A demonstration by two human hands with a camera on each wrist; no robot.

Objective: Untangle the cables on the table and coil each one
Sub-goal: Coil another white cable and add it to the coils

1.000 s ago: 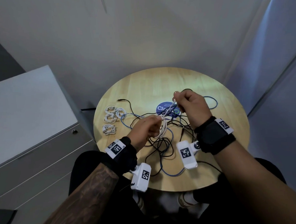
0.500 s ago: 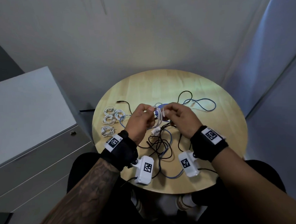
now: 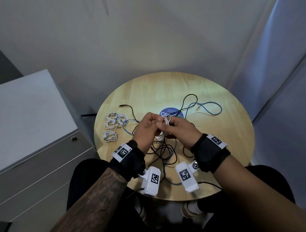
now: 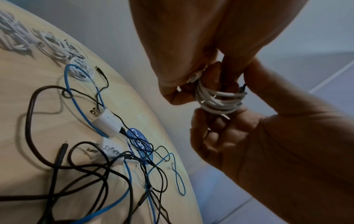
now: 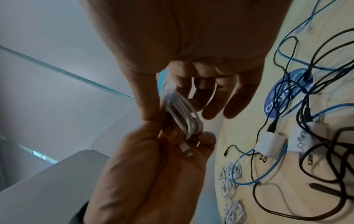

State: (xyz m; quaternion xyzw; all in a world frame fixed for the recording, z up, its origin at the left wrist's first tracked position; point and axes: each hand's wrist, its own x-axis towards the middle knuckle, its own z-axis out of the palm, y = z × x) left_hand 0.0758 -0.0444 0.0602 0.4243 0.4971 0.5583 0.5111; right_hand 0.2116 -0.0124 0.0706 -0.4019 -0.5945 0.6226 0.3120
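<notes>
Both hands grip one small white cable coil above the table: left hand, right hand; finishing this coil, next securing its loose end

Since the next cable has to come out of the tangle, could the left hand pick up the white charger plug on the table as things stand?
Probably not yet: the left hand and right hand both hold the white cable coil. The white charger plug lies uncovered below.

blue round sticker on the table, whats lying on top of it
Black cables and a thin blue cable cross the blue sticker. In the head view both hands hide its near edge, so anything lying there cannot be seen.
</notes>
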